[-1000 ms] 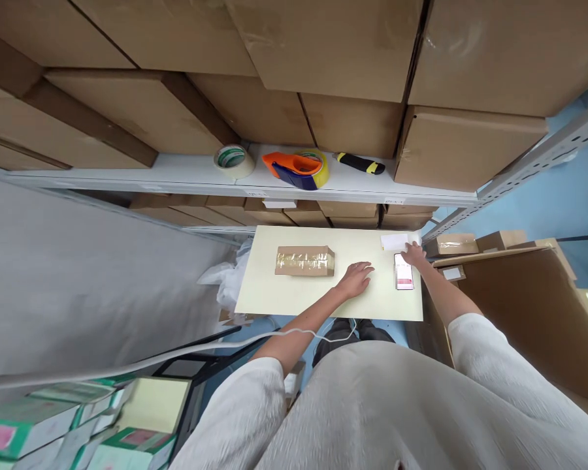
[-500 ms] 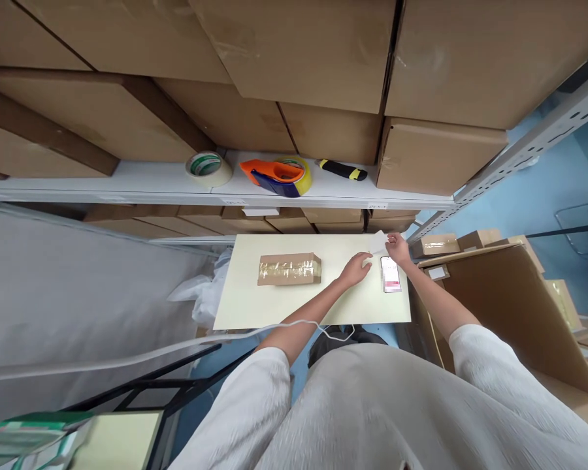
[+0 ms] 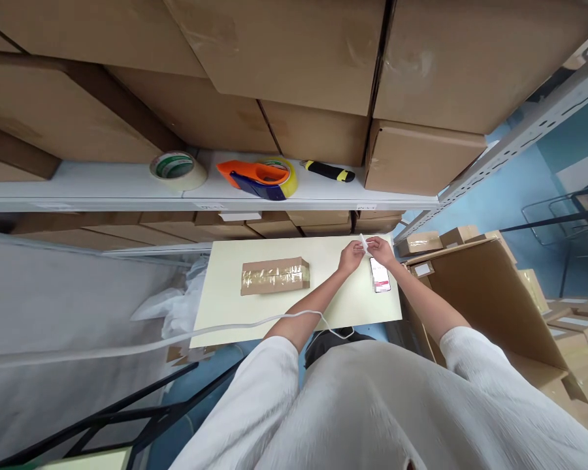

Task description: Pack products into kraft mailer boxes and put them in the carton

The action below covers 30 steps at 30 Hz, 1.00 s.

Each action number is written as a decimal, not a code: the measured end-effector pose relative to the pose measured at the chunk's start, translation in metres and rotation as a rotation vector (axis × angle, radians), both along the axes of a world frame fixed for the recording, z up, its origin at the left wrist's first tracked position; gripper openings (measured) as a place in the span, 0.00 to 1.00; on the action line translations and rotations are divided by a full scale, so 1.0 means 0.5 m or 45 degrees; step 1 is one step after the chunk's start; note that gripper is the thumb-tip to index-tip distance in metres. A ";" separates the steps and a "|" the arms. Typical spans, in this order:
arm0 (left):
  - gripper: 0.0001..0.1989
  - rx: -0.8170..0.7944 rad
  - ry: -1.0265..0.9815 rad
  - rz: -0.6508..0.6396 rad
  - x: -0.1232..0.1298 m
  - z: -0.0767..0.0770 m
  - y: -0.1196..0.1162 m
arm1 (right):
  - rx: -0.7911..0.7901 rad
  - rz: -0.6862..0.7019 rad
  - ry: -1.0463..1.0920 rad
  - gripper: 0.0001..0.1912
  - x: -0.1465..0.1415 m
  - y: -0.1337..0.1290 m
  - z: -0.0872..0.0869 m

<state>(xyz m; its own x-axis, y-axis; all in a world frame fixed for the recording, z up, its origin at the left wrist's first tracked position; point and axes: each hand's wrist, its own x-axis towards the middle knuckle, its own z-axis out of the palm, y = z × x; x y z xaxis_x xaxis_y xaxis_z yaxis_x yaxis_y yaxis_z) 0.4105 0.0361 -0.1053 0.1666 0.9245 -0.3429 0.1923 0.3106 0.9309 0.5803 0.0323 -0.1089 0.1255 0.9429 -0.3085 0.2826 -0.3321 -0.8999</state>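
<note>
Between my two hands, near the far right part of the pale yellow table (image 3: 323, 307), is a small white paper slip (image 3: 364, 243), seen nearly edge-on. My left hand (image 3: 351, 256) pinches it from the left, and my right hand (image 3: 380, 250) grips its other side. Just below my right hand lies a phone (image 3: 381, 275) with its screen lit. To the left of my hands rests a small brown carton (image 3: 275, 276), sealed along the top with shiny clear tape.
Above the table a shelf holds a tape roll (image 3: 178, 171), an orange and blue tape dispenser (image 3: 259, 179), a utility knife (image 3: 328, 171) and large cartons (image 3: 294, 52). A big open carton (image 3: 490, 300) stands on the right. A white cable (image 3: 176, 341) crosses in front.
My left hand has moved up and right to the white slip, so both hands hold it now. The slip has turned nearly edge-on. The whole view has shifted slightly.
</note>
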 end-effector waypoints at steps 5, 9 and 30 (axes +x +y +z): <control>0.14 -0.011 -0.090 0.099 -0.010 0.011 0.004 | 0.003 -0.039 0.161 0.20 -0.009 0.003 0.004; 0.14 -0.025 -0.115 0.132 -0.017 0.014 0.009 | 0.004 -0.023 0.154 0.19 -0.017 0.007 0.011; 0.12 0.176 0.123 0.014 -0.074 0.019 0.038 | 0.125 0.499 -1.123 0.26 0.054 0.010 0.067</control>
